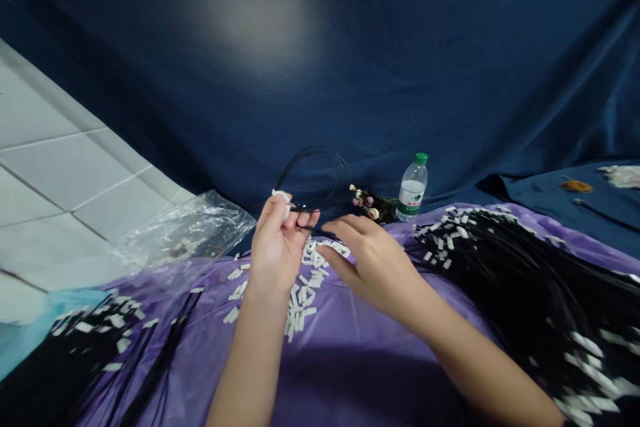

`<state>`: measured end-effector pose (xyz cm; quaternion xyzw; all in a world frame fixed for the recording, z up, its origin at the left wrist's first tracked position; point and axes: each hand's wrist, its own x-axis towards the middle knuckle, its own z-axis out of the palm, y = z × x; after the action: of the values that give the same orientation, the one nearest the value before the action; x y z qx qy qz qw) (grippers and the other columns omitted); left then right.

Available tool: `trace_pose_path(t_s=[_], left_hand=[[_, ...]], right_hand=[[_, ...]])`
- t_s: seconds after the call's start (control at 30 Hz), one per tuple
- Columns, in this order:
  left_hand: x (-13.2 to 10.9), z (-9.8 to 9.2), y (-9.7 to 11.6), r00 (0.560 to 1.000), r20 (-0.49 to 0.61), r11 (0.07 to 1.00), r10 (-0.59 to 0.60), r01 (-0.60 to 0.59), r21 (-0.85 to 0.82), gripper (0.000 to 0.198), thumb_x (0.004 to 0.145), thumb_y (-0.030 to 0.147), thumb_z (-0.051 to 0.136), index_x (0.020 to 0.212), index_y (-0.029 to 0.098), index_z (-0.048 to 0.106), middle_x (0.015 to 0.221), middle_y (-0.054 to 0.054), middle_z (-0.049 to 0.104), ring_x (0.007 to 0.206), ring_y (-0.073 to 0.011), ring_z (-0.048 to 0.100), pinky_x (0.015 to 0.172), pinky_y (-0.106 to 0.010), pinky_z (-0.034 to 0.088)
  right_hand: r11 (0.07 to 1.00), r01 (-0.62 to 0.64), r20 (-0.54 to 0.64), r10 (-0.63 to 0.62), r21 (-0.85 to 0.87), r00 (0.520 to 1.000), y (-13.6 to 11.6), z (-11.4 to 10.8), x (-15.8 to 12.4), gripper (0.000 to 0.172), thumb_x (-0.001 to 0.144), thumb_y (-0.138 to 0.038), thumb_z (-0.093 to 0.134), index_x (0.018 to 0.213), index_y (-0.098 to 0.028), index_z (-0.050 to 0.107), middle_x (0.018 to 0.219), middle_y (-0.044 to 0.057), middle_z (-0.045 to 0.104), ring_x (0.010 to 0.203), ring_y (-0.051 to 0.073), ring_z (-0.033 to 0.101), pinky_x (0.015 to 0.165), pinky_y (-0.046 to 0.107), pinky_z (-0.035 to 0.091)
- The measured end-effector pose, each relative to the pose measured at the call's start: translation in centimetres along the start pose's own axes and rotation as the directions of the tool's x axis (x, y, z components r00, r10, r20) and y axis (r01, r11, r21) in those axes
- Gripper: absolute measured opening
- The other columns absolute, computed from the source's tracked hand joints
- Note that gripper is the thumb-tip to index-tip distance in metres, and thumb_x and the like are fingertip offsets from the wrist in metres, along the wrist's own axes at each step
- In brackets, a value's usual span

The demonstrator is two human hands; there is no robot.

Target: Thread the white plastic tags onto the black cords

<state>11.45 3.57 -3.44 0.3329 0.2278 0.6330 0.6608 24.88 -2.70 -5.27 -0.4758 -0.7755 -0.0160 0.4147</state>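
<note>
Left hand [277, 247]: pinched shut on a black cord loop [315, 177] at its white tag [281, 195], raised above the purple cloth [350, 360].
Right hand [373, 257]: fingers loosely spread, holding nothing, over the loose white tags [303, 293].
Right side: cord pile [525, 273].
Behind: water bottle [413, 188].
Left side: plastic bag [185, 233].

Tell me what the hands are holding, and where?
Left hand pinches the black cord loop at its base, by the white tag. Right hand seems empty.
</note>
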Motion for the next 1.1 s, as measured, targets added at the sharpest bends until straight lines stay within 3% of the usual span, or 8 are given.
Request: trace_pose_path(t_s=[0.07, 0.17, 0.23, 0.37, 0.47, 0.67, 0.83, 1.1], left_hand=[[0.0, 0.0, -0.1, 0.999, 0.027, 0.999, -0.03, 0.031, -0.014, 0.013, 0.083, 0.026, 0.062, 0.078, 0.018, 0.053, 0.048, 0.008, 0.039, 0.054, -0.0068, 0.049, 0.082, -0.032, 0.053], [0.1, -0.2, -0.2, 0.997, 0.07, 0.999, -0.032, 0.03, 0.041, 0.012, 0.084, 0.027, 0.061, 0.08, 0.017, 0.055, 0.047, 0.008, 0.039, 0.055, -0.0082, 0.052, 0.081, -0.032, 0.053], [0.4, -0.4, -0.3, 0.996, 0.089, 0.991, 0.027, -0.038, 0.13, 0.012, 0.083, 0.027, 0.061, 0.079, 0.017, 0.056, 0.05, 0.007, 0.043, 0.052, -0.008, 0.051, 0.074, -0.029, 0.053], [1.1, -1.0, -0.2, 0.975, 0.109, 0.92, 0.195, -0.22, 0.325, 0.013, 0.079, 0.026, 0.064, 0.079, 0.017, 0.055, 0.063, 0.003, 0.056, 0.054, -0.0071, 0.054, 0.061, -0.021, 0.049], [1.3, -1.3, 0.2, 0.962, 0.107, 0.883, 0.25, -0.272, 0.382, 0.012, 0.08, 0.027, 0.063, 0.079, 0.018, 0.054, 0.062, 0.002, 0.057, 0.058, -0.0086, 0.056, 0.059, -0.019, 0.047], [0.9, -1.1, 0.6, 0.993, 0.07, 0.909, 0.099, -0.118, 0.4, 0.017, 0.082, 0.031, 0.061, 0.078, 0.019, 0.05, 0.055, 0.005, 0.047, 0.045, -0.0052, 0.041, 0.044, -0.015, 0.035], [0.7, -0.9, 0.7, 0.996, 0.091, 0.937, 0.008, -0.039, 0.348, 0.019, 0.083, 0.031, 0.061, 0.076, 0.019, 0.047, 0.054, 0.006, 0.041, 0.042, -0.0035, 0.032, 0.037, -0.013, 0.019], [0.4, -0.6, 0.6, 0.987, 0.162, 0.963, 0.016, -0.059, 0.264, 0.017, 0.084, 0.028, 0.059, 0.077, 0.019, 0.047, 0.05, 0.006, 0.038, 0.04, -0.0037, 0.028, 0.038, -0.014, 0.018]], right_hand=[[0.997, -0.062, 0.052, 0.06, 0.043, 0.997, 0.8, 1.0, 0.5, 0.019, 0.093, -0.028, 0.051, 0.104, -0.015, 0.06, 0.095, 0.009, 0.064, 0.088, 0.021, 0.06, 0.073, 0.031, 0.047], [0.98, -0.092, 0.103, 0.075, 0.179, 0.992, 1.8, 1.8, 0.9, 0.016, 0.095, -0.025, 0.046, 0.094, -0.018, 0.061, 0.08, 0.003, 0.064, 0.07, 0.014, 0.059, 0.062, 0.024, 0.042], [0.972, -0.095, 0.108, 0.073, 0.216, 0.991, 2.0, 1.8, 1.0, 0.018, 0.095, -0.023, 0.046, 0.086, -0.019, 0.061, 0.074, 0.0, 0.064, 0.065, 0.012, 0.058, 0.06, 0.023, 0.04], [0.982, -0.108, 0.045, 0.102, 0.156, 0.994, 1.7, 1.2, 0.8, 0.016, 0.092, -0.023, 0.051, 0.087, -0.018, 0.065, 0.082, 0.002, 0.068, 0.074, 0.014, 0.062, 0.068, 0.024, 0.043], [0.991, -0.083, 0.062, 0.077, 0.106, 0.995, 1.5, 1.2, 0.7, 0.016, 0.091, -0.023, 0.052, 0.087, -0.019, 0.067, 0.084, 0.002, 0.069, 0.077, 0.015, 0.064, 0.068, 0.025, 0.042], [0.982, -0.045, 0.125, 0.023, 0.182, 0.992, 1.1, 1.7, 0.5, 0.015, 0.088, -0.018, 0.054, 0.087, -0.02, 0.068, 0.08, 0.0, 0.069, 0.071, 0.013, 0.062, 0.065, 0.024, 0.04], [0.876, -0.108, 0.141, 0.047, 0.47, 0.989, 0.7, 1.8, 0.8, 0.015, 0.085, -0.012, 0.053, 0.081, -0.018, 0.066, 0.076, -0.003, 0.065, 0.064, 0.007, 0.054, 0.06, 0.02, 0.038], [0.622, -0.358, 0.193, 0.318, 0.696, 0.928, 0.3, 3.3, 1.0, 0.008, 0.082, -0.02, 0.056, 0.079, -0.016, 0.061, 0.07, -0.002, 0.057, 0.058, 0.007, 0.045, 0.051, 0.02, 0.035]])
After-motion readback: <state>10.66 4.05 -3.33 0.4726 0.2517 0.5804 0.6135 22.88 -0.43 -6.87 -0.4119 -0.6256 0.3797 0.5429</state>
